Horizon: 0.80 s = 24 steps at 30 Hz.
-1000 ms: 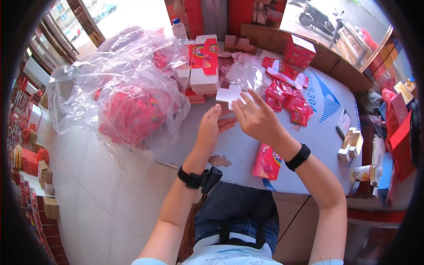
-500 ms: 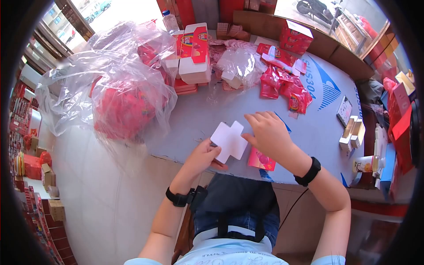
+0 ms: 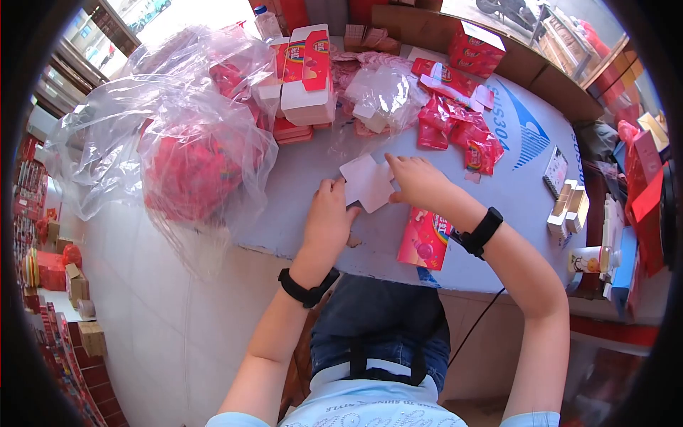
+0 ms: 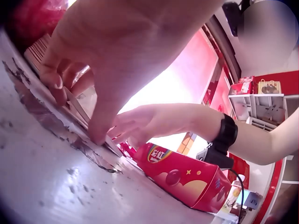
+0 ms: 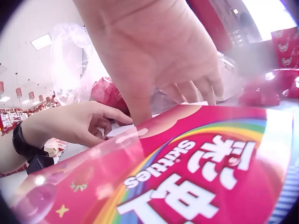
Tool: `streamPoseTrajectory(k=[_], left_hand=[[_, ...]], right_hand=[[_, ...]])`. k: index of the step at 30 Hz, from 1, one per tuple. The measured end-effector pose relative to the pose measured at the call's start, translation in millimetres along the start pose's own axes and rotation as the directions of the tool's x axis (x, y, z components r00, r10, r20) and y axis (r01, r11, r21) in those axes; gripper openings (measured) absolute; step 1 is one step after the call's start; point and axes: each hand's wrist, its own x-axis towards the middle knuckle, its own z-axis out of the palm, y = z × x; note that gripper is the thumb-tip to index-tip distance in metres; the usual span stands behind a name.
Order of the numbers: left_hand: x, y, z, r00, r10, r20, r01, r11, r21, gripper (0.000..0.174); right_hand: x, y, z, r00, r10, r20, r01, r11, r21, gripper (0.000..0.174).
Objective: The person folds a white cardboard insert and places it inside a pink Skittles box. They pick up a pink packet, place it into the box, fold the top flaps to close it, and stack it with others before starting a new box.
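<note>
A white cross-shaped card [image 3: 368, 183] is between the two hands, low over the blue-grey tabletop. My left hand [image 3: 329, 220] grips its left side; in the left wrist view the fingers curl by the card's edge [image 4: 79, 108], with the thumb opposite. From the right, my right hand [image 3: 425, 186] touches the card with fingers extended and thumb apart. Its fingertips are partly hidden in the right wrist view, behind a red Skittles box [image 5: 187, 163]. That box [image 3: 425, 238] lies just below the right hand.
Clear plastic bags with red packets [image 3: 196, 174] fill the left side. Behind the card stand a red-white box [image 3: 307, 78] and crumpled clear plastic [image 3: 384, 92]. Red packets [image 3: 478, 142] lie back right; small cartons [image 3: 568, 208] and a cup [image 3: 585, 260] stand at the right edge.
The card has moved up and slightly left, away from the body, since half a second ago. Both hands have moved up with it, and the right fingers now touch it.
</note>
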Motion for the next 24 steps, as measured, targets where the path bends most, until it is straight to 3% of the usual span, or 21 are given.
streamPoseTrajectory(k=[3,5,8,10,11,15,17,20,22,24], left_hand=[[1,-2,-3,0.999,-0.033,0.008,0.033,0.999,-0.02,0.046],[1,-3,-3,0.999,-0.035,-0.027,0.035,0.999,-0.024,0.039],[-2,-2,-6,0.998,-0.057,-0.034,0.054,0.995,-0.082,0.038],[-4,4,-14,0.984,-0.028,-0.174,0.034,0.999,0.028,0.037],[-5,4,-17,0.984,-0.027,-0.175,0.033,0.999,0.03,0.037],[-21,9,-42,0.988,-0.09,-0.125,0.072,0.988,-0.139,0.037],[-38,20,-58,0.991,-0.113,-0.073,0.097,0.977,-0.188,0.037],[-65,38,-70,0.99,-0.083,-0.111,0.059,0.977,-0.204,0.036],[-76,51,-66,0.981,0.011,-0.196,-0.052,0.977,-0.208,0.039],[-80,63,-58,0.966,0.098,-0.237,-0.147,0.969,-0.198,0.04]], right_hand=[[0,-3,-2,0.999,0.037,0.035,-0.039,0.997,0.071,0.077],[-1,3,4,0.995,-0.027,-0.096,0.041,0.989,0.14,0.055],[-4,1,-3,0.998,0.032,-0.055,-0.022,0.983,0.182,0.059],[-5,-1,-11,0.998,0.058,-0.012,-0.054,0.975,0.213,0.065],[-7,-3,-16,0.996,0.082,0.028,-0.086,0.967,0.24,0.072],[-32,-4,-30,0.997,0.065,-0.043,-0.046,0.94,0.339,0.074],[-61,-12,-37,0.987,0.047,-0.151,0.029,0.883,0.468,0.077],[-107,-34,-38,0.956,0.063,-0.287,0.079,0.886,0.457,0.083],[-130,-48,-28,0.842,0.013,-0.539,0.229,0.897,0.379,0.084],[-145,-52,-11,0.796,0.103,-0.596,0.178,0.902,0.394,0.084]])
